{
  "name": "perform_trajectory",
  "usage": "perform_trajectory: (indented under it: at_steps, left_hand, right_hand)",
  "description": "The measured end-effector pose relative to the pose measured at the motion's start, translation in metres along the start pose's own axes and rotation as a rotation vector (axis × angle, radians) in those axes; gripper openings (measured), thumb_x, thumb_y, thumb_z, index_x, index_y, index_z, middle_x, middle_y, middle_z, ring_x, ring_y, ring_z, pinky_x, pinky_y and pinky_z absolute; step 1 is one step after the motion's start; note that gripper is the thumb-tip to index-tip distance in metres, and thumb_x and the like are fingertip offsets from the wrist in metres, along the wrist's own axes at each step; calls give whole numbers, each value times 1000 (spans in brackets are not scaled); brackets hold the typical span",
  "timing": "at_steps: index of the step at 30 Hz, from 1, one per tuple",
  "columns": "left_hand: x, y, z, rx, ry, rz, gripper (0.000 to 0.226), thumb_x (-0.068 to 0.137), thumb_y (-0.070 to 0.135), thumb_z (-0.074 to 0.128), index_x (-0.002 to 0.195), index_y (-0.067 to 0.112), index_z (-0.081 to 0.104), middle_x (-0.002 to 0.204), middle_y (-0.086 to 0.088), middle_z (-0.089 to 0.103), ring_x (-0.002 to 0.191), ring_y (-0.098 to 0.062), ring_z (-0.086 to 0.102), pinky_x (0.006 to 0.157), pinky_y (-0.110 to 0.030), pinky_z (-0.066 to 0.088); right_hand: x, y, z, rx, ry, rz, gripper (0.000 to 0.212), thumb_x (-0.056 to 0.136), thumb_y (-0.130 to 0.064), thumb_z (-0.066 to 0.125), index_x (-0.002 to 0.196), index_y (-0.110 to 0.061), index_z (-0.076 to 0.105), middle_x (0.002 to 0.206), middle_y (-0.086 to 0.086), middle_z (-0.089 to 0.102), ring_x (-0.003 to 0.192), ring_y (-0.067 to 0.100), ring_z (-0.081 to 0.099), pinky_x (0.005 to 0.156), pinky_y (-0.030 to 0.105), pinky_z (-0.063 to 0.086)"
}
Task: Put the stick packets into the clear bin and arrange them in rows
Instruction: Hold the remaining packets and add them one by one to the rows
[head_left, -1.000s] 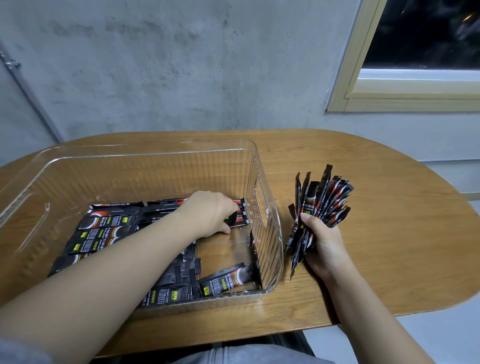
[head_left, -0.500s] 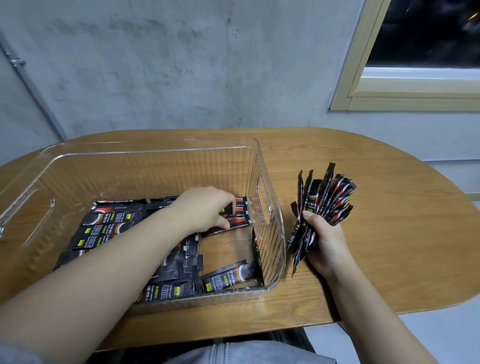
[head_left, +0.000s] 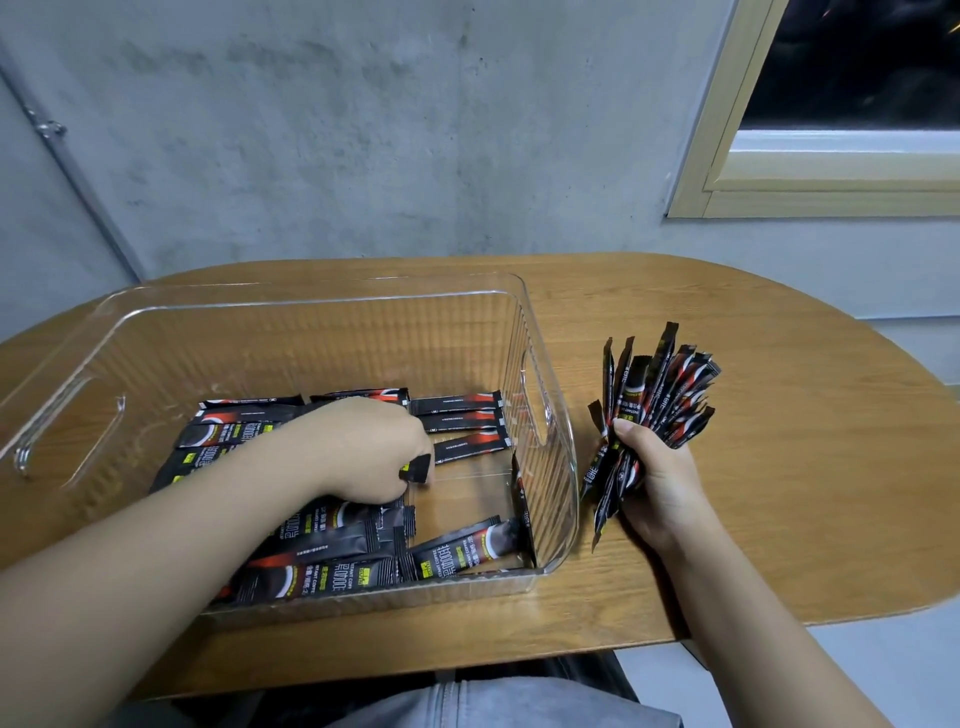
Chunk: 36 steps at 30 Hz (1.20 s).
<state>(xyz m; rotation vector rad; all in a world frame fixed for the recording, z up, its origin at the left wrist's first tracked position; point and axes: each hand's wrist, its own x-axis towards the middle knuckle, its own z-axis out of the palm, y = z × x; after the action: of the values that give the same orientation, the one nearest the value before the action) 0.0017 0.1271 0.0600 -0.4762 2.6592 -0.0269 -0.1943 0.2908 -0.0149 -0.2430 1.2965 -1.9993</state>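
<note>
My left hand (head_left: 369, 449) pinched one packet (head_left: 418, 467) inside the clear bin (head_left: 550, 415); it should lie flat, parallel under the row at two o'clock (head_left: 462, 423), while my right hand (head_left: 657, 478) clenched the bundle (head_left: 654, 400).

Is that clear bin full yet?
No. Packets lie flat over part of the clear bin's floor; a bare patch remains.

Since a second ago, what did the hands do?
The left hand slid nearer along the bin floor, leaving three packets rowed at the far right, fingers on another packet. The right hand kept gripping its bundle of stick packets beside the clear bin.
</note>
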Motion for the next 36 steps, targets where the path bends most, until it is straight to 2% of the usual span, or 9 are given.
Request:
perform_trajectory:
  at_steps: [8, 12, 14, 16, 17, 19, 21, 27, 36]
  left_hand:
    - [-6, -1, -4, 43, -8, -7, 42, 84, 18, 48, 116, 42, 60, 109, 13, 63, 106, -11, 56, 86, -29, 49]
    - [-8, 0, -5, 40, -5, -13, 40, 85, 19, 47, 116, 42, 59, 106, 13, 63, 101, -10, 56, 84, -27, 48]
    - [-10, 2, -6, -18, 21, 8, 40, 85, 19, 49, 115, 43, 59, 102, 18, 63, 87, 3, 55, 78, -22, 46]
    - [-12, 6, -6, -143, 22, 38, 40, 85, 16, 52, 112, 44, 60, 87, 27, 58, 70, 17, 52, 67, -11, 40]
    - [-13, 9, -5, -206, 13, 56, 41, 84, 14, 52, 110, 44, 61, 86, 31, 58, 69, 20, 53, 68, -10, 40]
    - [-15, 12, -3, -260, -8, 93, 48, 81, 9, 50, 112, 43, 61, 99, 33, 64, 87, 14, 58, 80, -14, 44]
    - [-17, 13, 0, -240, -36, 105, 51, 80, 6, 48, 113, 41, 60, 104, 33, 64, 97, 13, 56, 86, -15, 44]
    - [-21, 8, 5, -173, -53, 85, 52, 78, 6, 45, 111, 43, 60, 96, 35, 64, 96, 11, 54, 90, -26, 47]
    - [-24, 6, 5, -193, -32, 65, 48, 79, 7, 46, 108, 42, 61, 93, 35, 65, 92, 12, 55, 88, -20, 45]
  right_hand:
    - [-3, -2, 1, -3, 2, 16, 14, 88, 1, 55, 99, -5, 61, 86, 10, 65, 81, 26, 63, 85, 46, 49]
    - [-1, -2, 0, -20, 1, 14, 15, 88, 0, 56, 101, -5, 60, 85, 10, 64, 78, 25, 63, 79, 44, 51]
    - [-1, -1, -1, -25, -2, 18, 17, 88, -1, 57, 105, -4, 60, 86, 10, 65, 77, 24, 63, 77, 42, 52]
    - [-1, -2, -1, -29, -7, 18, 16, 87, -2, 57, 103, -6, 59, 84, 8, 66, 76, 23, 64, 72, 41, 54]
    - [-1, -2, -2, -32, -9, 18, 15, 87, -3, 58, 102, -7, 59, 83, 7, 66, 75, 22, 64, 71, 40, 54]
    - [-1, -2, -1, -30, -12, 13, 16, 87, -2, 57, 101, -8, 59, 84, 7, 65, 76, 22, 64, 72, 40, 53]
    - [-2, -2, -2, -30, -16, 10, 17, 87, -2, 57, 104, -7, 59, 85, 8, 65, 77, 23, 64, 73, 40, 54]
    - [-3, -3, -1, -24, -18, 7, 18, 87, -1, 56, 105, -6, 59, 87, 9, 65, 81, 24, 63, 78, 42, 52]
    - [-4, -3, -1, -22, -23, 16, 25, 88, -3, 57, 113, -3, 57, 89, 9, 64, 81, 23, 63, 75, 39, 53]
